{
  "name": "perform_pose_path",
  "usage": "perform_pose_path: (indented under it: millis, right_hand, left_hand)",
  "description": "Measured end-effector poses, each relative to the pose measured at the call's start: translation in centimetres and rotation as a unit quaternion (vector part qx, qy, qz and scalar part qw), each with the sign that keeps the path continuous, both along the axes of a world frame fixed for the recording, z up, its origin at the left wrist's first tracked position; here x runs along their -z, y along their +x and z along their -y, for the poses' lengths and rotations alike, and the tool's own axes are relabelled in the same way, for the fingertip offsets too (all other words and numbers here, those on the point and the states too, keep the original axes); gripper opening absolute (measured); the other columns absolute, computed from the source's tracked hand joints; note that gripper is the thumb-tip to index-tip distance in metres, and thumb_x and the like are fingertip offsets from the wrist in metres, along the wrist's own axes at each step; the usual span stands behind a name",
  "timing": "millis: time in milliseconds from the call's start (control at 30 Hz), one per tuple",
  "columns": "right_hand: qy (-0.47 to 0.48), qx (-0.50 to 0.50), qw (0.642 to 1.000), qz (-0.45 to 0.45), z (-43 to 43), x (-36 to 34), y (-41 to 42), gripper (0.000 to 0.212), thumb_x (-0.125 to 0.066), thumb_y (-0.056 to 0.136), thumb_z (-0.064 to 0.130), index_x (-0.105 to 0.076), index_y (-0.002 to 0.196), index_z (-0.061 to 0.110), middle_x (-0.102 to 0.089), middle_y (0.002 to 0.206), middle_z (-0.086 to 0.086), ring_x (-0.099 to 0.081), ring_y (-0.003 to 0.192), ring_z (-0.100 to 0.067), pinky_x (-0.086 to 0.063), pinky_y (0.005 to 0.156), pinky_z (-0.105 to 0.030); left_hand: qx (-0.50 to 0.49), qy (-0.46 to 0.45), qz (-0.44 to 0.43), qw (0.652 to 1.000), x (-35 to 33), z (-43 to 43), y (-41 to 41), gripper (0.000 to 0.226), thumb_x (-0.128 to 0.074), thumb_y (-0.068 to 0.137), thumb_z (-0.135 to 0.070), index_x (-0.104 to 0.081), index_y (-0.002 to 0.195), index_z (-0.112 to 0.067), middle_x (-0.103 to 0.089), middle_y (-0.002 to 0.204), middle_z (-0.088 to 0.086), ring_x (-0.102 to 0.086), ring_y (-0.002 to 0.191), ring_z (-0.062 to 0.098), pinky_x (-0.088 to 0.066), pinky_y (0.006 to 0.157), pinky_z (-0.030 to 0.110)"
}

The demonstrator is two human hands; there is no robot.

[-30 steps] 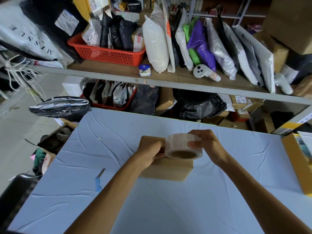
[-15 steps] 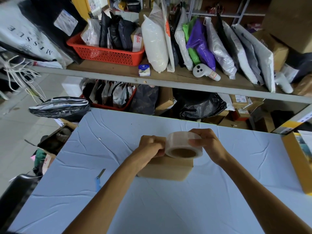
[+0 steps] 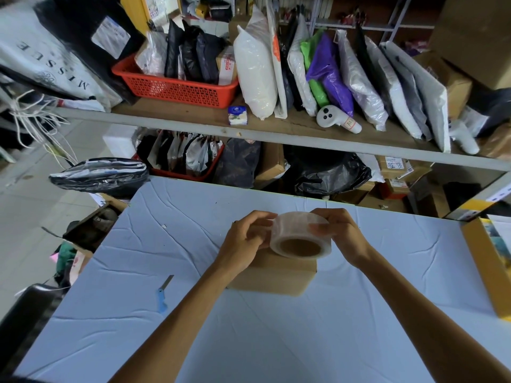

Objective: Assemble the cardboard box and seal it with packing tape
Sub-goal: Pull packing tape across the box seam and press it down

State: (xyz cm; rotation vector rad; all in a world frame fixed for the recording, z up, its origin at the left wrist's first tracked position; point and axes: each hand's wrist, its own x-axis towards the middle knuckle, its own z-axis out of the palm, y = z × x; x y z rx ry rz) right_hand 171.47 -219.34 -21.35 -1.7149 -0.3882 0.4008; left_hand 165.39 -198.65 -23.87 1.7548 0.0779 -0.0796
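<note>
While the right hand (image 3: 341, 236) grips the tape roll (image 3: 300, 234) mid-frame over the box (image 3: 276, 277), the left hand (image 3: 246, 241) pinches its edge, probably hunting the loose end.

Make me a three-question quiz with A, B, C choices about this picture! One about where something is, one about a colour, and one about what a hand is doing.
1. Where is the blue knife?
A. On the table, left of the box
B. Inside the box
C. In a hand

2. What colour is the basket on the top shelf?
A. Green
B. Red
C. Yellow

3. What is the right hand doing?
A. Holding the tape roll
B. Lying flat on the table
C. Holding the knife

Answers:
1 A, the knife lies on the table to the box's left.
2 B, its mesh walls are red.
3 A, it grips the tape roll above the box.
</note>
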Motion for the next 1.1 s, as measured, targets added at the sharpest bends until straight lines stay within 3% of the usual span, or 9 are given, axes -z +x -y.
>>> perform_pose_path:
  millis: [133,200,400,567,633,1000,1100]
  right_hand:
    - [-0.008,-0.001,1.000,0.004,0.1,0.2,0.2,0.017,-0.056,0.073,0.013,-0.068,0.062,0.021,-0.057,0.061,0.002,-0.052,0.061,-0.015,-0.038,0.059,-0.024]
    - [-0.009,0.002,1.000,0.005,0.2,0.4,0.3,0.013,-0.057,0.073,0.014,-0.068,0.067,0.015,-0.058,0.064,-0.003,-0.053,0.064,-0.019,-0.038,0.061,-0.029]
    - [-0.010,0.000,1.000,0.004,0.2,0.2,0.1,0.019,-0.056,0.073,0.013,-0.066,0.059,0.022,-0.055,0.059,0.004,-0.050,0.059,-0.014,-0.036,0.058,-0.025]
    - [-0.017,-0.010,1.000,0.001,0.4,0.2,0.1,0.017,-0.057,0.072,0.013,-0.067,0.060,0.021,-0.057,0.060,0.003,-0.052,0.059,-0.015,-0.038,0.057,-0.022]
    - [-0.014,-0.015,1.000,-0.004,0.5,0.1,0.0,0.019,-0.057,0.071,0.013,-0.068,0.059,0.023,-0.057,0.059,0.006,-0.053,0.058,-0.012,-0.039,0.055,-0.018]
    - [-0.016,-0.006,1.000,-0.013,0.8,0.4,0.2,0.009,-0.059,0.070,0.015,-0.066,0.065,0.015,-0.056,0.063,-0.002,-0.052,0.063,-0.018,-0.037,0.058,-0.026]
    - [-0.008,0.001,1.000,-0.017,0.8,0.3,0.3,0.010,-0.059,0.069,0.015,-0.066,0.062,0.018,-0.056,0.061,0.000,-0.051,0.061,-0.018,-0.037,0.057,-0.026]
  left_hand:
    - [-0.026,0.078,0.044,0.996,-0.3,0.2,0.3,0.018,-0.056,0.094,-0.017,-0.064,0.109,-0.024,-0.066,0.106,-0.014,-0.061,0.096,0.002,-0.049,0.071,0.004]
    - [-0.043,0.090,0.059,0.993,-0.2,0.3,0.3,0.016,-0.057,0.093,-0.020,-0.065,0.106,-0.023,-0.066,0.102,-0.016,-0.060,0.091,-0.003,-0.044,0.066,-0.001]
    - [-0.058,0.077,0.064,0.993,0.0,0.4,0.7,0.003,-0.059,0.092,-0.019,-0.062,0.093,-0.020,-0.066,0.095,-0.010,-0.063,0.083,0.003,-0.047,0.061,0.003]
    - [-0.003,0.067,0.039,0.997,0.7,0.0,2.2,0.010,-0.059,0.092,-0.014,-0.059,0.088,-0.023,-0.065,0.098,-0.006,-0.063,0.095,0.016,-0.055,0.084,0.025]
    - [0.011,0.038,0.021,0.999,0.9,-0.1,2.6,0.010,-0.058,0.092,-0.010,-0.060,0.089,-0.018,-0.065,0.098,-0.001,-0.064,0.094,0.019,-0.056,0.086,0.031]
    - [-0.021,-0.010,0.023,0.999,1.5,0.4,3.0,0.018,-0.062,0.090,-0.009,-0.066,0.088,-0.026,-0.069,0.095,-0.007,-0.064,0.095,0.018,-0.059,0.078,0.035]
    - [-0.051,0.020,0.033,0.998,1.3,0.6,2.6,0.014,-0.063,0.088,-0.010,-0.070,0.089,-0.022,-0.071,0.093,-0.008,-0.065,0.091,0.014,-0.057,0.075,0.023]
